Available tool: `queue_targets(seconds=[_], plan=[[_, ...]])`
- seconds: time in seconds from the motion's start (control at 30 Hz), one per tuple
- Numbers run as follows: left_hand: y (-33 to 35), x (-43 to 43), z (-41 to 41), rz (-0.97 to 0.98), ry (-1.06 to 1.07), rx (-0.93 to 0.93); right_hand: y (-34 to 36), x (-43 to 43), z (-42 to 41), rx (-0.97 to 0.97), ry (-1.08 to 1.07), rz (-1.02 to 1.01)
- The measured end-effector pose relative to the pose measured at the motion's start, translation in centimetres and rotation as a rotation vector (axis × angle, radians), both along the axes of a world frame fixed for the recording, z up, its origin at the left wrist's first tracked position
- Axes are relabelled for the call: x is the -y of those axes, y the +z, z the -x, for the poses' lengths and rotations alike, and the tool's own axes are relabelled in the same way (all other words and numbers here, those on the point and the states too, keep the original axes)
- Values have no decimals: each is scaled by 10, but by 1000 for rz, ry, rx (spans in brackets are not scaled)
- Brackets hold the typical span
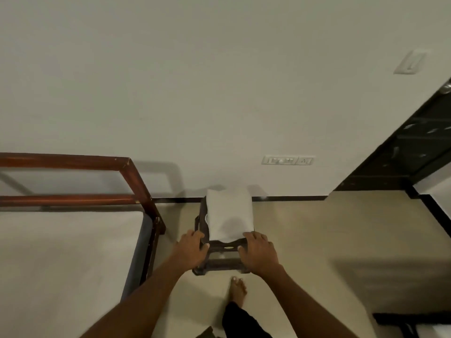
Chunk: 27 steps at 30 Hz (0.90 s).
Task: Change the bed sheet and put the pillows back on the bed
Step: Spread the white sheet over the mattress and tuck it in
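Note:
A white pillow (228, 213) lies on top of a dark brown plastic stool (220, 261) that stands on the floor beside the bed. My left hand (191, 248) grips the stool's left edge, and my right hand (260, 252) grips its right edge, its fingers touching the pillow's near corner. The bed (63, 259), at the left, has a white sheet over its mattress and a reddish-brown wooden headboard frame (133, 179).
A pale wall with a switch panel (288, 160) rises behind the stool. Black-tiled structures (410, 154) stand at the right. My bare foot (238, 289) is on the beige floor just in front of the stool.

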<state>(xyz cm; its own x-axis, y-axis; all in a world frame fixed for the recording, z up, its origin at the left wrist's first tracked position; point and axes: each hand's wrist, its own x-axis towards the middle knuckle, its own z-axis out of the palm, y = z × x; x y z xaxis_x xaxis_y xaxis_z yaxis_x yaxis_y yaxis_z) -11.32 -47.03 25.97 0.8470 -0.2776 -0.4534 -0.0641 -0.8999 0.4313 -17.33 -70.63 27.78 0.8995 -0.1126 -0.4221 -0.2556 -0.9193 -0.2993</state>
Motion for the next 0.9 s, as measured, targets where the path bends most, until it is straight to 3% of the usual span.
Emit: queue_targets(seconds=[0.23,0.5,0.6,0.8,0.9], plan=[[-22,41,-67,-37,61,-136,-24,42,-102,-142,122,36],[-144,69,-140,-63,104,-349,-130,40,-180,-249,257,102],[-195,83,-154,16,267,-409,-183,33,-196,-279,222,88],[-280,105,-173,303,811,-585,-269,37,-209,-231,230,169],[-289,111,-176,369,1010,-579,-284,42,-203,-158,270,240]])
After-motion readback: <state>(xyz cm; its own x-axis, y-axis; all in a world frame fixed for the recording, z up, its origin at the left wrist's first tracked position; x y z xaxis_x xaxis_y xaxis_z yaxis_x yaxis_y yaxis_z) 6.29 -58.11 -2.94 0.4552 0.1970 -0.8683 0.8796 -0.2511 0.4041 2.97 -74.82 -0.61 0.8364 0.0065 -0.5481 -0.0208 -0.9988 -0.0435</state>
